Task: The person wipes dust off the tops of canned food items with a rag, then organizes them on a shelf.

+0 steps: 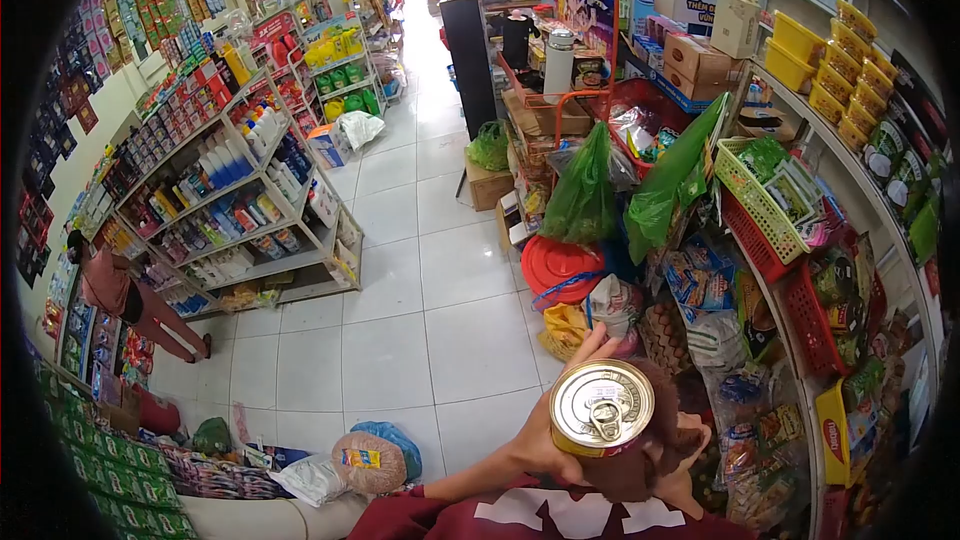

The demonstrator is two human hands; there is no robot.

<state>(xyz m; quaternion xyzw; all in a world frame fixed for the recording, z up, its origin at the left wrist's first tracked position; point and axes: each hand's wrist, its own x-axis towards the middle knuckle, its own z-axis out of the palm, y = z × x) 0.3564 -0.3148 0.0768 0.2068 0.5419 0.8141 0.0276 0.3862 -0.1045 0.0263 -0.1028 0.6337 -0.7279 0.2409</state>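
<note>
clearly the can (601, 406) rests lid-up in the left hand (545, 437), fingers (592, 345) curled round its far side, while the right hand (688, 462) beside it is mostly hidden, its grip unclear

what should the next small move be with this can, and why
Probably tilt the can so its side wall turns toward the camera. The left hand grips it with only its sealed pull-tab top facing the camera, so the label is hidden. The right hand sits close behind the can, partly hidden, and could steady the turn.
</note>
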